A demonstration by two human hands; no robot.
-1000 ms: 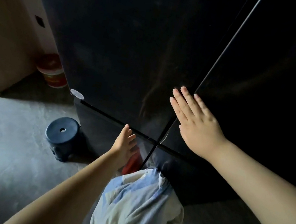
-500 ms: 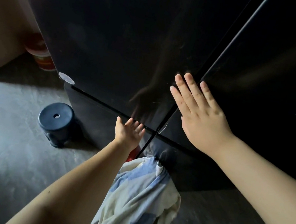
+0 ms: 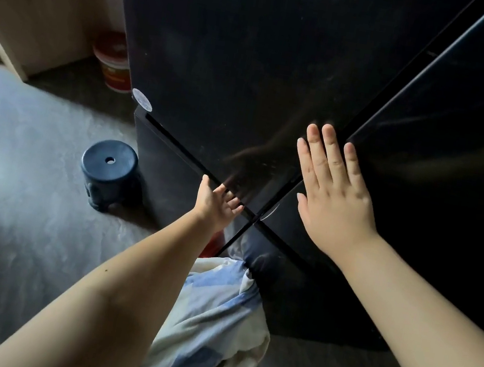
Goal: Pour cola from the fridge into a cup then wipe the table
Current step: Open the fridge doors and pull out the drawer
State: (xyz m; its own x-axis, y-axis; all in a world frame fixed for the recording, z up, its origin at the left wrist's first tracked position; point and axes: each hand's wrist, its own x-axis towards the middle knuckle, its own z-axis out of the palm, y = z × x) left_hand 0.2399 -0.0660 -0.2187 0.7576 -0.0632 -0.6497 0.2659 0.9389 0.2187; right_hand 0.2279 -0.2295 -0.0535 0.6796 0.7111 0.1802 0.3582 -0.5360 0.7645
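Fridge [image 3: 238,56] doors fill the upper middle and right of the view, black and glossy, all shut, with a thin seam running diagonally between the two upper doors and another crossing below them. The right hand [image 3: 333,191] lies flat and fully spread against the front, fingers straight and together, palm on the surface right where the vertical seam meets the lower one; it grips nothing. The left hand [image 3: 215,203] reaches lower, at the bottom edge of the upper left door, its fingers bent up toward the horizontal gap. Whether the fingertips have hooked under that edge is hard to tell, since they merge with their dim reflection in the gloss. Both forearms enter from the bottom of the frame. No cola or cup shows anywhere, and the fridge's inside is hidden behind the closed doors. A round white sticker [image 3: 142,99] sits on the lower left corner of the upper door. Left of the fridge, on the grey floor [image 3: 10,194], stands a small dark blue stool [image 3: 108,173], and behind it a red-lidded bucket [image 3: 112,64] is partly cut off by the fridge's side. Pale blue-patterned clothing [image 3: 212,321] hangs below the arms.
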